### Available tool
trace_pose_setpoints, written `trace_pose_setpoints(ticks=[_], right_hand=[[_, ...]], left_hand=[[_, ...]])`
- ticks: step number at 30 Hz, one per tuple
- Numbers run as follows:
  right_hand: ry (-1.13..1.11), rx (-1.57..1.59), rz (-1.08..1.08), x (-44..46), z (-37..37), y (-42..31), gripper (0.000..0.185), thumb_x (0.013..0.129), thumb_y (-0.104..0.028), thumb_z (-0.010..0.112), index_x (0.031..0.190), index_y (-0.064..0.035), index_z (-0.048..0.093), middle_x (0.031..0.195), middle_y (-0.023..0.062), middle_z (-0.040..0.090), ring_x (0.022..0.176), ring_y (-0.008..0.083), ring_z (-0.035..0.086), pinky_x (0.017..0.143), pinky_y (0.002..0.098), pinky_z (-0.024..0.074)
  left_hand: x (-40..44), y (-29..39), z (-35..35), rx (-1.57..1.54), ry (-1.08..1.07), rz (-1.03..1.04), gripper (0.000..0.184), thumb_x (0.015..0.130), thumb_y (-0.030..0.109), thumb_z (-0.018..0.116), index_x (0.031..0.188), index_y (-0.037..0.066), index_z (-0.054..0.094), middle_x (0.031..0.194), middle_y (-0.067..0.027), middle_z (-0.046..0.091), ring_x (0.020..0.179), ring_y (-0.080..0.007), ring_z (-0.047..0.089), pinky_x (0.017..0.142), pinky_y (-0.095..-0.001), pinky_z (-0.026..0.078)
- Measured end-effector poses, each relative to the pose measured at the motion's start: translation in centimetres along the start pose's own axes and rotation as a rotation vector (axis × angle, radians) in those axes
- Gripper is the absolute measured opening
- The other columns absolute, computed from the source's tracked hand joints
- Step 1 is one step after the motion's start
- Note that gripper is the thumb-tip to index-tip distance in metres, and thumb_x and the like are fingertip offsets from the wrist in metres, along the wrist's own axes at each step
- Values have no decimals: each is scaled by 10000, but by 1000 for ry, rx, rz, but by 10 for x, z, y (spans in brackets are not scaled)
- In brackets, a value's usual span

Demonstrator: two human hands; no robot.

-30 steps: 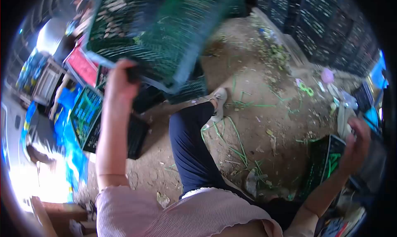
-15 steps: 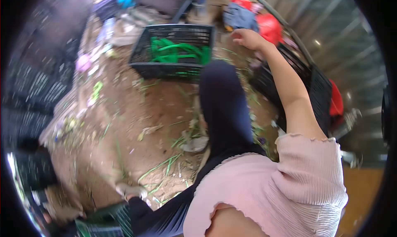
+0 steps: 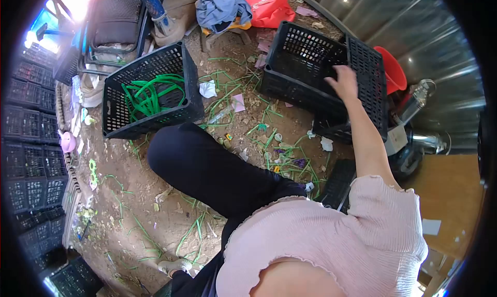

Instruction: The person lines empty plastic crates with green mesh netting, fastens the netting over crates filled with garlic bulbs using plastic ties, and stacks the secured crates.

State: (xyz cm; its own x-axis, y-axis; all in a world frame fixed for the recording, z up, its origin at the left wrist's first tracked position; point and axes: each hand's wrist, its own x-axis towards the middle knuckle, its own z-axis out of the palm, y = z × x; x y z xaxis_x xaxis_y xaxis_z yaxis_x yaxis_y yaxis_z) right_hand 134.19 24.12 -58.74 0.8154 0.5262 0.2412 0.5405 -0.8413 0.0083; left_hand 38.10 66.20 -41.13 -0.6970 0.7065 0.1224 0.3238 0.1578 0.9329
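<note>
My right hand (image 3: 342,83) reaches out over a black plastic crate (image 3: 290,82), near its right end. Thumb and fingers are spread apart, and nothing shows in them. I cannot tell whether the fingertips touch the crate. Right beside it, another black crate (image 3: 366,64) stands with its slotted side facing up. My left hand is out of view. Farther left, a black crate (image 3: 194,92) on the dirt floor holds several long green strips (image 3: 150,97).
Green scraps and paper bits litter the dirt floor (image 3: 137,191). Behind are a red bag (image 3: 269,7), grey-blue cloth (image 3: 222,9) and a folded chair (image 3: 116,25). A red bucket (image 3: 391,69) stands by the metal wall (image 3: 435,38). Stacked crates (image 3: 33,141) line the left side.
My view has turned right and sharpened. My right hand has gone from near the red bag to above the right-hand crate, which now shows more fully.
</note>
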Motion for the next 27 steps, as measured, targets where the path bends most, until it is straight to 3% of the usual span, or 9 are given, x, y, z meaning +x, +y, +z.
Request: trace_pose_setpoints(ticks=[3,5,9,12,15,18,20,24,27], right_hand=[[-477,55,-248,2,29,-63,437,673,-339,633,1010,-87,513,939,159,561,938,301,519,787,384,418],[-577,33,2,12,52,-71,323,716,-340,591,931,-113,511,876,138,581,886,299,543,737,394,433],[-246,198,0,39,21,-52,297,734,-386,551,865,-119,565,810,136,594,793,301,571,667,406,438],[65,255,74,63,-31,-17,313,751,-342,564,939,-92,581,808,141,602,738,277,585,647,352,439],[273,748,182,76,-85,26,274,758,-230,620,875,14,579,743,55,608,666,108,555,613,235,415],[507,1179,245,60,-144,19,259,764,-167,619,923,29,562,815,66,604,736,124,562,669,230,430],[563,1325,325,51,-177,11,226,767,-145,609,901,23,539,796,115,604,646,159,574,549,257,476],[807,1468,216,43,-245,-54,296,758,-124,616,938,83,504,814,167,592,691,202,577,618,290,495],[782,1556,-108,62,-281,-100,273,765,-65,591,972,91,507,881,170,579,763,212,580,657,288,494]], left_hand=[[-54,37,70,-6,-281,122,309,817,218,483,1101,100,506,1112,-27,492,1007,-182,455,786,-283,378],[-84,51,99,-1,-506,194,285,826,230,506,1085,110,506,1020,-1,525,901,-129,469,790,-251,352],[-132,66,101,3,-692,179,209,842,217,502,1019,109,524,923,38,546,765,-35,487,685,-183,375],[-121,49,84,-48,-608,119,207,840,223,511,1011,109,532,888,40,561,695,-27,502,633,-168,389],[-119,44,70,-35,-532,89,246,834,252,521,1037,113,533,921,33,557,724,-27,498,650,-167,391],[-133,52,70,-88,-526,103,264,833,245,523,1057,106,528,928,29,555,728,-29,494,652,-165,392],[-131,52,70,-131,-556,125,259,834,237,520,1054,100,533,919,26,558,728,-34,495,662,-171,398],[-159,79,68,-187,-544,202,220,831,213,522,1014,94,551,892,22,567,733,-43,504,677,-180,407],[-187,103,57,-286,-525,211,163,825,174,525,963,93,560,875,14,574,745,-54,518,674,-181,415]])
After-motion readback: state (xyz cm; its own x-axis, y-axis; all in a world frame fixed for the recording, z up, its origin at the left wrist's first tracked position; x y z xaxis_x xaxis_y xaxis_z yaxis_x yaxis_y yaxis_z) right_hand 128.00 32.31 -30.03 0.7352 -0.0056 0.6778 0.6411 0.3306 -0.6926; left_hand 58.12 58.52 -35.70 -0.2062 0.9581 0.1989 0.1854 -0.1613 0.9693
